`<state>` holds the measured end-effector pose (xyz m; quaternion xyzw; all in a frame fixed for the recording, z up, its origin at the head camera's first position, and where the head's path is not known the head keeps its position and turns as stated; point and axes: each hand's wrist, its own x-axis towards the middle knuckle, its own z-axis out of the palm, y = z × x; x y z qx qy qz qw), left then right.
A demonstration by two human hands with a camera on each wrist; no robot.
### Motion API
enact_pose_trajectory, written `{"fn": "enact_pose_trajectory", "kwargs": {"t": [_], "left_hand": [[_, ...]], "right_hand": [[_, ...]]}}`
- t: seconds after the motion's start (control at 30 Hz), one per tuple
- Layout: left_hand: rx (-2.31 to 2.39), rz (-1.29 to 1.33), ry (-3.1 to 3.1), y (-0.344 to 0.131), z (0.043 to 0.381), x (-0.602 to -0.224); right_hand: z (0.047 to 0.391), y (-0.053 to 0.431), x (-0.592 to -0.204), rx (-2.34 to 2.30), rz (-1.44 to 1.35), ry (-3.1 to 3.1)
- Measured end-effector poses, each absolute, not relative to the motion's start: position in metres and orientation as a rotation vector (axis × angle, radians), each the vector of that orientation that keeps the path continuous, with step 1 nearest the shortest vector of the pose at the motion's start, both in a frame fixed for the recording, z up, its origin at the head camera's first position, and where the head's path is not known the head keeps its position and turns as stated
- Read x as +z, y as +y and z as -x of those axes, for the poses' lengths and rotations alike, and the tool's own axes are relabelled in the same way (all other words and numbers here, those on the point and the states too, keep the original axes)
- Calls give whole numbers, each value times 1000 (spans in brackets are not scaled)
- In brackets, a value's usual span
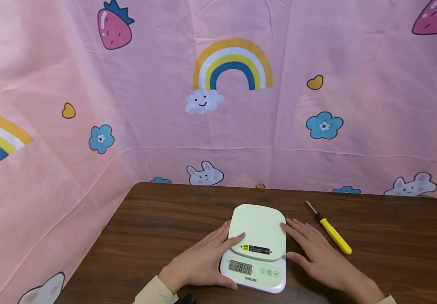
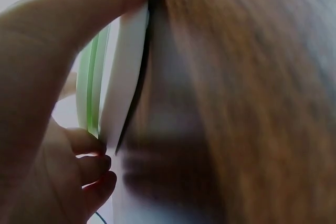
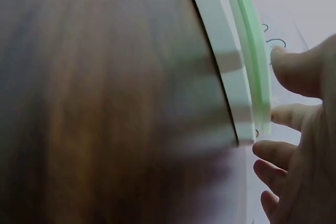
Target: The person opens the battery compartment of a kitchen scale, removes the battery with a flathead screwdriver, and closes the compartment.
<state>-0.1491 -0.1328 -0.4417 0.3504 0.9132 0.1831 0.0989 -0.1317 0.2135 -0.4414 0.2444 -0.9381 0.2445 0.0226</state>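
Note:
A white kitchen scale [image 1: 254,285] with a pale green weighing platform [image 1: 258,226] lies on the table. Digits reading 2854 are lit on its display [image 1: 240,267]. My left hand [image 1: 203,257] rests against the scale's left side, one finger over the platform and the thumb by the lower left corner. Along the right side, my right hand [image 1: 323,257] has its fingers extended, with a fingertip at the platform's edge and the thumb beside the scale. In the wrist views the scale's side [image 2: 123,77] shows edge-on near the fingers.
A screwdriver [image 1: 332,232] with a yellow handle lies to the right of the scale, beyond my right hand. The dark wooden table [image 1: 157,219] meets a pink patterned cloth [image 1: 241,126] at the back and left. A small black object [image 1: 188,299] shows near my left wrist.

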Motion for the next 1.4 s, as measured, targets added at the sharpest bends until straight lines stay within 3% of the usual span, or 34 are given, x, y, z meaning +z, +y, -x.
{"fn": "enact_pose_trajectory", "kwargs": {"t": [0.5,1.4], "left_hand": [[521,-1057,2691,-133,150,-443],[497,-925,2644,-132,147,-433]], "right_hand": [[157,205,-457,1132,-679,-2878],[163,204,-459,1305,-540,-2807]]}}
